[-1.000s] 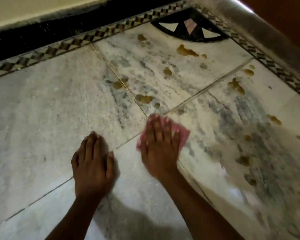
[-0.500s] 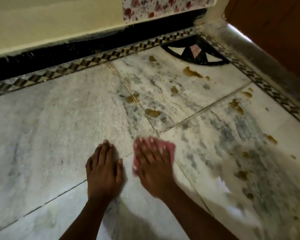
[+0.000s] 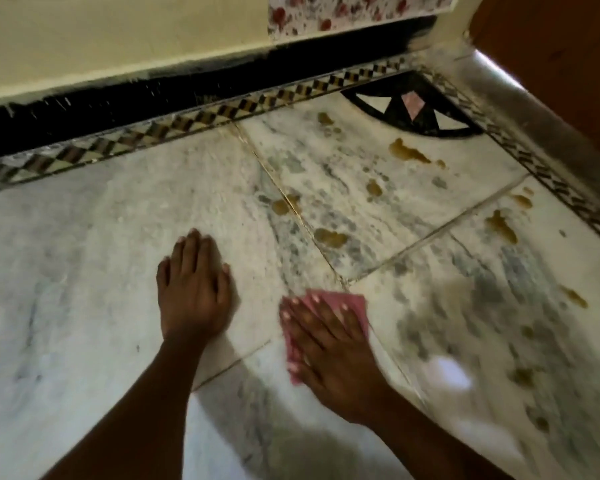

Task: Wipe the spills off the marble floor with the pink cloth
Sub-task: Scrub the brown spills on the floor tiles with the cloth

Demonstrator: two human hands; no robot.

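Pressing the cloth [image 3: 329, 303] flat with open fingers, the right hand [image 3: 329, 344] wipes; left hand [image 3: 194, 292] braces, empty. Brown spills [image 3: 409, 154] remain from 12 to 4 o'clock.

Pink cloth [image 3: 352, 301] flat on marble floor [image 3: 84, 271], mostly hidden under spread hand, beside tile joint. Brown spills [image 3: 407, 154] dot white-grey floor beyond cloth, toward corner.

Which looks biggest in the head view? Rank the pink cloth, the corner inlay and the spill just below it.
1. Corner inlay, though farther away.
2. Pink cloth, partly hidden under the right hand.
3. Spill.
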